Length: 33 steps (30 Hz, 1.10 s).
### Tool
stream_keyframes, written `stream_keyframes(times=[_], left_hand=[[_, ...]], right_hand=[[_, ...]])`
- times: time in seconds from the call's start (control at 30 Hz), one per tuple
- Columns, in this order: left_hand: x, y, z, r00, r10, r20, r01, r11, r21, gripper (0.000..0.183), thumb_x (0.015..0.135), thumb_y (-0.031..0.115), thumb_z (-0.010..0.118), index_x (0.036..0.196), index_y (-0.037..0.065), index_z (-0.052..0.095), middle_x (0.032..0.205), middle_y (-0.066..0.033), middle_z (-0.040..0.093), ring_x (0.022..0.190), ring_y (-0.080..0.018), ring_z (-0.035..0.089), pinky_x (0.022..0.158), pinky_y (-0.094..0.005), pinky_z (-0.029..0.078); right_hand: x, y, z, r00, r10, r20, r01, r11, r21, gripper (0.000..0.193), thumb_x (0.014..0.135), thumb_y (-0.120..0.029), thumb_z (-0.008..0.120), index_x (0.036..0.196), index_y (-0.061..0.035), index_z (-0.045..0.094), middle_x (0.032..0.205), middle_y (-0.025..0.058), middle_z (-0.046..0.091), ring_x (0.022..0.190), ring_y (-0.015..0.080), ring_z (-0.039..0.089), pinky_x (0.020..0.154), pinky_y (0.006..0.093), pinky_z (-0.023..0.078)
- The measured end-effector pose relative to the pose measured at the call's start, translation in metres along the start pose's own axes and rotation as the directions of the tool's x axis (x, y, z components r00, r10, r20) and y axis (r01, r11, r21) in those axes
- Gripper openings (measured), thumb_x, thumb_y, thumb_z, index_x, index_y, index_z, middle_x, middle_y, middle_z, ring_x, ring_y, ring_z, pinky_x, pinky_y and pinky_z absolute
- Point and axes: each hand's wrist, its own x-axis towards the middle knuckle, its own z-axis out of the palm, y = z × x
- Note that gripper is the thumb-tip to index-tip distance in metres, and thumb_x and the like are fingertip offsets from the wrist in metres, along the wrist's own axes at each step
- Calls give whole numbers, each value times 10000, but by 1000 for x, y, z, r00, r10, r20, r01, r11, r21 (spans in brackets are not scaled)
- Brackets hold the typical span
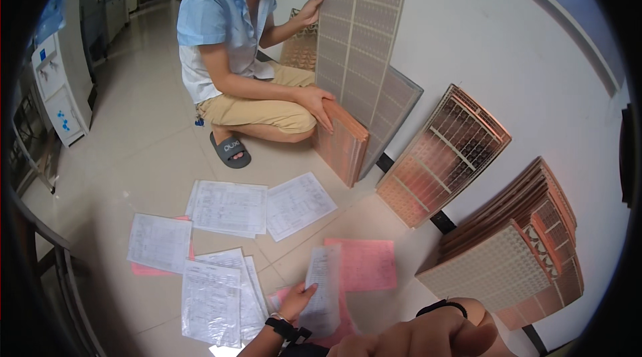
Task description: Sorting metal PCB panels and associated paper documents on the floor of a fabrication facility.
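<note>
My left hand (pixel 297 302), with dark bands at the wrist, grips the left edge of a printed sheet (pixel 326 283) that looks to be in a clear sleeve. Pink sheets (pixel 368 265) lie on the floor behind and beneath it. Close to the camera at the bottom, my right hand (pixel 421 337) looms large with its fingers curled together; whatever they may hold is hidden. Left of my left hand rests a pile of sleeved papers (pixel 212 303). Farther off are a paper on pink backing (pixel 159 243), a stack of sheets (pixel 231 208) and another sheet (pixel 301 205).
A person (pixel 227 56) squats ahead, one hand on a tall patterned panel (pixel 361 29), the other on a copper-coloured stack (pixel 340 143). Copper-coloured panels (pixel 441 156) and a thick panel stack (pixel 508 243) lean against the right wall. A white dispenser (pixel 60 89) stands at left.
</note>
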Motion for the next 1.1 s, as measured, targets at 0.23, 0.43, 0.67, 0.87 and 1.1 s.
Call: stream_keyframes(times=[0.23,0.43,0.67,0.87,1.1], left_hand=[[8,-19,-7,999,19,42,-16,997,-73,285,912,203,493,1097,-5,553,937,-17,613,820,-92,543,749,-244,433],[1,1,-1,998,3,58,3,995,-101,269,917,182,484,1092,-8,557,967,-34,609,867,-98,530,783,-256,423],[1,-5,-1,995,75,60,-70,995,-76,256,918,181,485,1070,-8,566,951,-24,610,842,-94,533,760,-252,425],[1,-6,-1,999,21,49,-15,994,-112,231,916,159,483,1042,-9,579,931,-29,619,808,-101,553,744,-253,436],[2,-7,1,999,9,39,-4,992,-129,220,915,143,482,1040,-3,586,932,-28,620,817,-103,557,754,-254,439]], right_hand=[[-2,8,-3,1000,1,-14,-2,999,-45,558,963,-379,229,865,-13,639,844,173,650,729,189,585,696,267,310],[0,18,10,974,-156,-165,172,981,86,537,956,-388,266,941,26,608,826,151,601,748,217,571,698,331,425],[8,-12,7,998,37,-59,-25,982,187,520,945,-403,319,994,54,563,913,127,569,840,223,517,752,328,430],[-6,-15,-5,1000,18,-13,-16,992,123,513,935,-421,350,1016,43,553,934,98,581,882,193,478,784,277,382],[-3,-25,-2,999,-14,-30,17,997,77,502,922,-440,376,1013,34,515,926,81,586,848,167,488,733,262,393]])
